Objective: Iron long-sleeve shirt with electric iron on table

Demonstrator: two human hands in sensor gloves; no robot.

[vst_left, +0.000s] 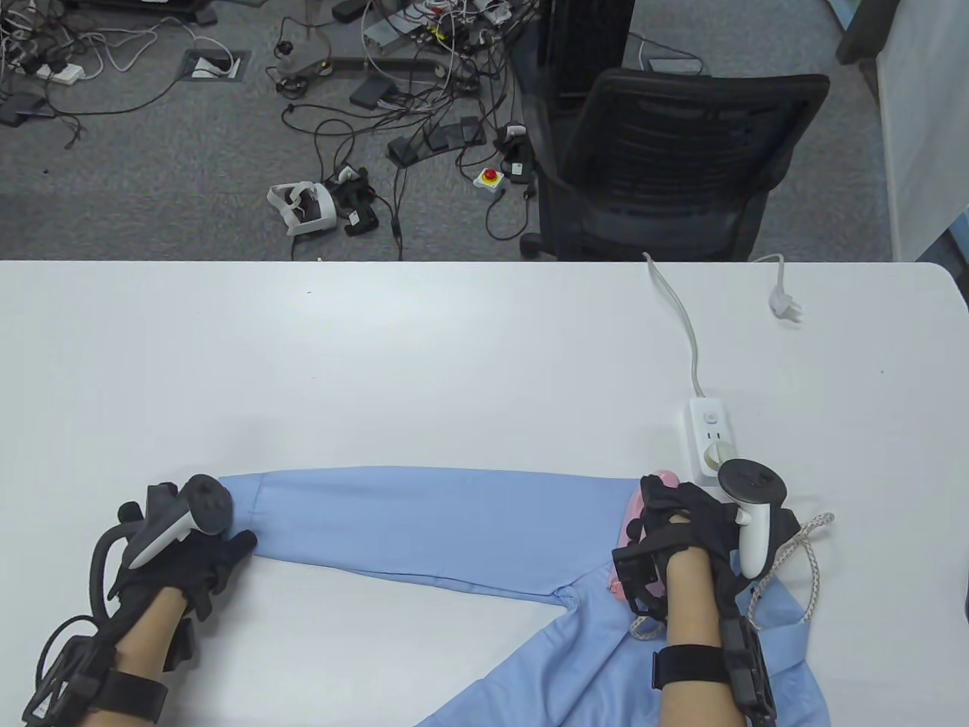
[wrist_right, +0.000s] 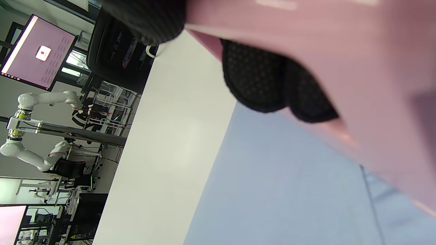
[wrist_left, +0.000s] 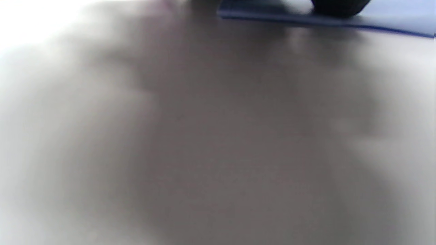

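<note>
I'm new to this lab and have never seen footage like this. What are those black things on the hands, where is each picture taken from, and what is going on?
There is no robot here: these are a person's two hands in black sensor gloves, each with a tracker strapped to its back.

The table view looks down from above. The left hand rests on the cuff end of a light blue long-sleeve shirt, whose sleeve is stretched out across the white table. The right hand grips a pink electric iron standing on the shirt near the shoulder. Behind it lies a white power strip.

The other two pictures come from cameras on the wrists. The left wrist view is mostly blur, with a strip of blue cloth at the top. The right wrist view, turned sideways, shows gloved fingers curled round the pink iron above the shirt.
</note>
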